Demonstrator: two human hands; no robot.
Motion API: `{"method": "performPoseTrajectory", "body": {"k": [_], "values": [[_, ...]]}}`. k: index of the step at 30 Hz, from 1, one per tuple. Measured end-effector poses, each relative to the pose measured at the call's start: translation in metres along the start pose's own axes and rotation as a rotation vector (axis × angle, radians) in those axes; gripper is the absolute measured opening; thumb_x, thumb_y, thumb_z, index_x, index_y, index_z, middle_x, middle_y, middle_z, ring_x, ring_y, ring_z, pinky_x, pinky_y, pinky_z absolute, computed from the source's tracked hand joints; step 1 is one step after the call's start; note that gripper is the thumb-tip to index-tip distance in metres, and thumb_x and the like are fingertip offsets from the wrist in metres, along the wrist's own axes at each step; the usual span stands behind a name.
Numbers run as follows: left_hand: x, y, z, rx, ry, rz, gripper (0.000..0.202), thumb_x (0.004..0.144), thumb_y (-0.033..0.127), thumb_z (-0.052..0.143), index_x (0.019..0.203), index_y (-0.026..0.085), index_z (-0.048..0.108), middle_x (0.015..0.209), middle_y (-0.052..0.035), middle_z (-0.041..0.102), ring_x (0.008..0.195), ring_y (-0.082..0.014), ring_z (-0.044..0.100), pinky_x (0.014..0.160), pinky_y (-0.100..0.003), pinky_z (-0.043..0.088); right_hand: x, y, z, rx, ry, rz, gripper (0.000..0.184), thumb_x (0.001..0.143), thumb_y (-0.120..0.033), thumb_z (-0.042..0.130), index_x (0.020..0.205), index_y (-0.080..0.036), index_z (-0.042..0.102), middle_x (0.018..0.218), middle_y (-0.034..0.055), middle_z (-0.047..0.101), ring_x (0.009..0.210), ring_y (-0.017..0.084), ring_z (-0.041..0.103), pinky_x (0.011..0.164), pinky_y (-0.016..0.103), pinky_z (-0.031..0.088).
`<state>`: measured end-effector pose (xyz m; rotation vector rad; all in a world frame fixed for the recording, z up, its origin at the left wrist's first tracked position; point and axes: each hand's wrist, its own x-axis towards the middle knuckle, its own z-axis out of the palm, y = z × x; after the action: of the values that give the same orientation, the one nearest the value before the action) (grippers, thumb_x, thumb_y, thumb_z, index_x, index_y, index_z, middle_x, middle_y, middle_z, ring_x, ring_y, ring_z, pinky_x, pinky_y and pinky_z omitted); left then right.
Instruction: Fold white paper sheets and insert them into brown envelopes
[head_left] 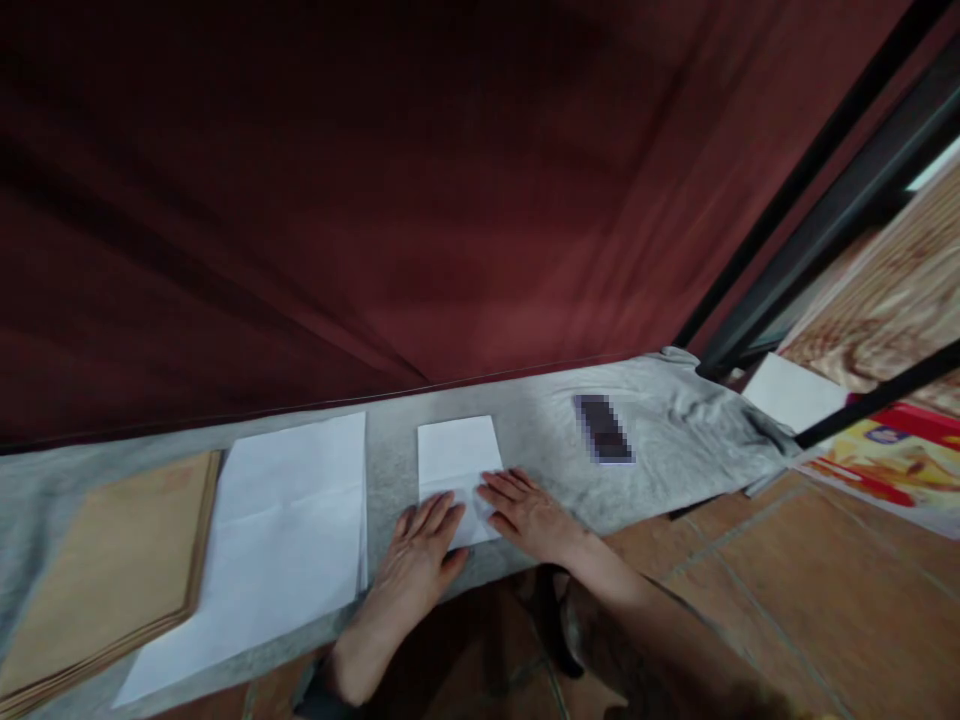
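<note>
With 12 o'clock pointing away from the person, the small white paper sheet lay toward 1 o'clock from the left hand and toward 10 o'clock from the right hand. Its long axis ran from just short of 12 to just short of 6. Neither hand was clearly nearer: the fingers of both touched the sheet's lower half, the left at its 8 o'clock side, the right over its edge at 3. Both hands were spread flat, palms down, fingers extended, clenched on nothing and grasping nothing.

The sheet was plain, white and oblong, lying flat on the grey cloth. A faint line crossed it about midway, perhaps a fold, and the part nearer the person looked shaded and slightly uneven between the hands. How many layers it had could not be told.

Toward 8 or 9 o'clock from it lay larger white sheets, creased across, and beyond them a stack of brown paper envelopes or folders. A dark, pixelated oblong, probably a phone, lay between 2 and 3.
</note>
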<state>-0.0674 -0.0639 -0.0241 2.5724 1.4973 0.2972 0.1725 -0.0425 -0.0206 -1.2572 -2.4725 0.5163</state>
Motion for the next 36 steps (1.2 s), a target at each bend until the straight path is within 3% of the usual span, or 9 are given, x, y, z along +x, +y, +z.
{"method": "performPoseTrajectory", "body": {"k": [9,17,25,31,36], "values": [[0.003,-0.010,0.001,-0.034,-0.023,0.038,0.047,0.091,0.032,0.061,0.137,0.023,0.059,0.145,-0.0116,0.059,0.133,-0.0302,0.055,0.111,-0.052,0.043,0.007,-0.021,0.016,0.131,-0.023,-0.056,0.063,0.100,-0.040,0.056,0.156,-0.023,0.036,0.161,0.0092,0.036,0.151,0.023,0.031,0.126,0.045,0.022],[-0.004,-0.006,0.003,0.072,0.060,0.125,0.043,0.088,0.020,0.055,0.130,0.018,0.064,0.139,-0.0143,0.063,0.127,-0.0308,0.060,0.105,-0.050,0.049,0.000,-0.007,-0.002,0.020,-0.168,-0.089,0.077,0.095,-0.052,0.061,0.158,-0.017,0.032,0.164,0.0121,0.029,0.152,0.024,0.027,0.127,0.041,0.020],[-0.006,-0.010,0.000,0.101,0.080,0.130,0.058,0.081,0.007,0.047,0.137,0.016,0.060,0.142,-0.0123,0.062,0.128,-0.0273,0.060,0.105,-0.045,0.051,0.000,-0.008,-0.001,-0.056,-0.180,-0.076,0.067,0.094,-0.035,0.060,0.156,-0.019,0.037,0.164,0.0102,0.032,0.152,0.023,0.028,0.126,0.042,0.022],[-0.002,-0.024,-0.002,0.026,0.052,0.038,0.045,0.088,0.013,0.047,0.128,0.019,0.068,0.138,-0.0091,0.065,0.124,-0.0258,0.064,0.105,-0.044,0.053,-0.001,0.001,-0.003,-0.036,-0.168,-0.101,0.058,0.096,-0.025,0.053,0.153,-0.020,0.042,0.161,0.0086,0.038,0.149,0.020,0.033,0.125,0.039,0.024],[-0.002,-0.022,-0.006,-0.032,0.052,0.025,0.038,0.096,0.020,0.045,0.121,0.022,0.072,0.129,-0.0078,0.071,0.119,-0.0259,0.067,0.103,-0.046,0.054,-0.002,0.014,-0.010,-0.029,-0.142,-0.078,0.055,0.097,-0.023,0.055,0.151,-0.022,0.046,0.160,0.0074,0.040,0.147,0.020,0.038,0.124,0.039,0.028]]}}
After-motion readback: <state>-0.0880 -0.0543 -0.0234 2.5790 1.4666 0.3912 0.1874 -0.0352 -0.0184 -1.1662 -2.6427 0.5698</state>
